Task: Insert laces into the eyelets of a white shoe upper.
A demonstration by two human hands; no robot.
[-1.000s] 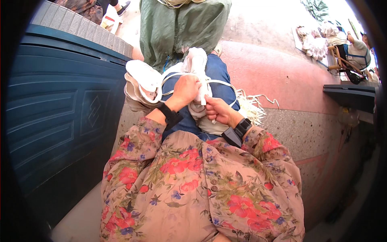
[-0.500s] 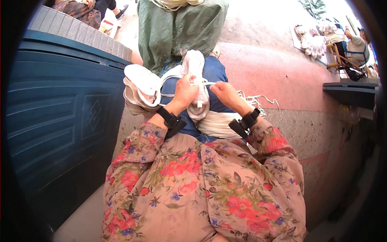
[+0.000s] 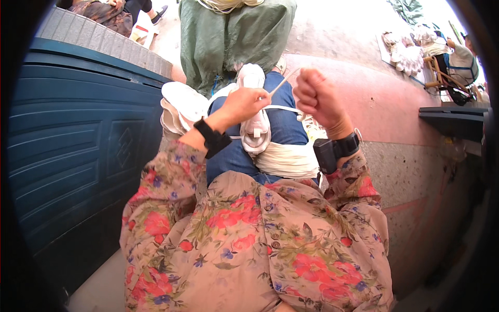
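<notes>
A white shoe sole [image 3: 254,122] lies upright along my blue-jeaned thigh, wrapped with white cord. My left hand [image 3: 244,104] presses on the sole's upper part, fingers closed around it. My right hand [image 3: 317,96] is raised to the right of it in a fist, holding a thin white cord [image 3: 283,83] pulled taut from the sole. A band of white cloth or cord [image 3: 288,158] lies across my lap under the sole. Both wrists carry black bands.
Several more white soles [image 3: 179,104] are stacked to the left on my knee. Another person in green clothing [image 3: 228,36] sits just ahead. A dark blue panelled door or wall [image 3: 73,156] fills the left. White goods lie on the ground far right [image 3: 408,52].
My right hand has lifted away from the sole up and to the right, drawing the cord taut. My left hand stayed on the sole.
</notes>
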